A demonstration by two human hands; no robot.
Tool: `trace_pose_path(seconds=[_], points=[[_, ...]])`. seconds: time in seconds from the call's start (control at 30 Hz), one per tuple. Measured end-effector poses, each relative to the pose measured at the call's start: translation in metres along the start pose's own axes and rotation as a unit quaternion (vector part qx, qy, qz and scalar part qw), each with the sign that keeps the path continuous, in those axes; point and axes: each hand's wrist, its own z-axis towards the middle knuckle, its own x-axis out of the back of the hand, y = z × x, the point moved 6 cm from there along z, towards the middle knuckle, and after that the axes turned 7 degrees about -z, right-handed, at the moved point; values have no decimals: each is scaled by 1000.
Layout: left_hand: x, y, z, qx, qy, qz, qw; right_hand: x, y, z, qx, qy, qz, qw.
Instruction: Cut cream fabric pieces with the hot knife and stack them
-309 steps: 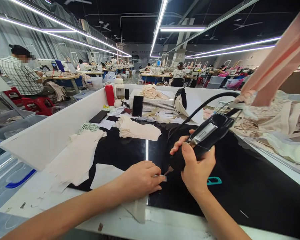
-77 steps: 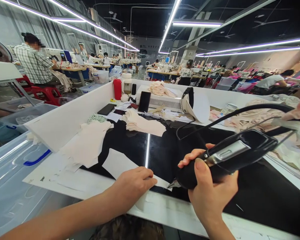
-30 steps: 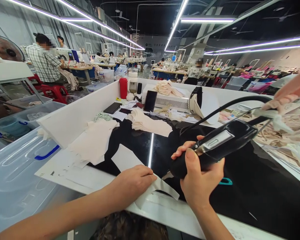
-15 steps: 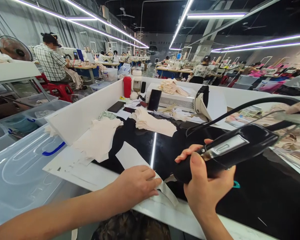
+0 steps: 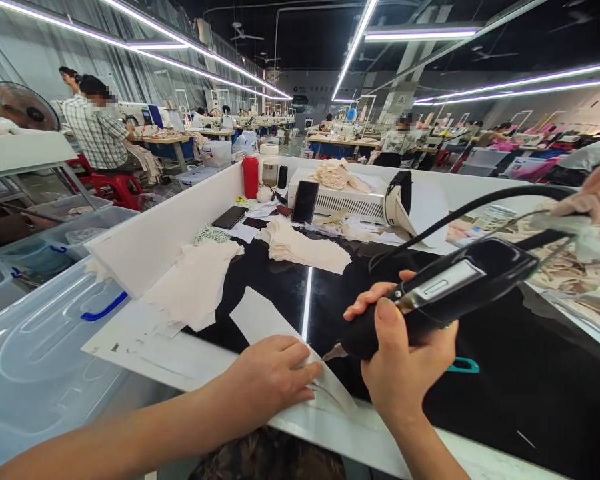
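My right hand (image 5: 405,367) grips a black corded hand tool (image 5: 460,287) with a silver lever plate and a flat metal tip. The tip points down-left and lies close to my left fingertips, by the edge of a pale fabric piece (image 5: 335,390). With its fingers together, my left hand (image 5: 280,370) presses on this piece near the front edge of the table; whether the fingertips pinch it is partly hidden. A long white piece (image 5: 263,313) runs out from under that hand over the black tabletop (image 5: 520,373).
Stacked cream fabric pieces (image 5: 305,247) and a second pile (image 5: 195,283) lie behind my left hand. A phone (image 5: 305,202) leans on a white vented box (image 5: 355,200). At right, another person's hand (image 5: 593,190) is near the cable. A teal tool (image 5: 463,365) lies on the black surface.
The hand tool and my right hand have shifted slightly left, bringing the metal tip nearer to my left fingertips. The view has turned a little, and more of the teal tool shows.
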Motion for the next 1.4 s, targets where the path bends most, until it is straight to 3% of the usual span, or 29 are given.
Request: trace_pose_path(seconds=[0.3,0.83,1.03,1.17,1.4], points=[[3,-1,1,2,10,-11,1000,-8,8,0,4,-30,-9,999],[5,-2,2,10,0,-38,999,-16,19,3,-11,-23,-4,1000],[20,-23,-1,21,-7,-131,991,-19,16,11,-4,-40,12,999],[27,-35,-8,-10,-16,-91,996,-13,6,20,-9,-21,29,999],[20,-36,-2,81,-13,34,996,6,-11,19,-40,9,42,998]])
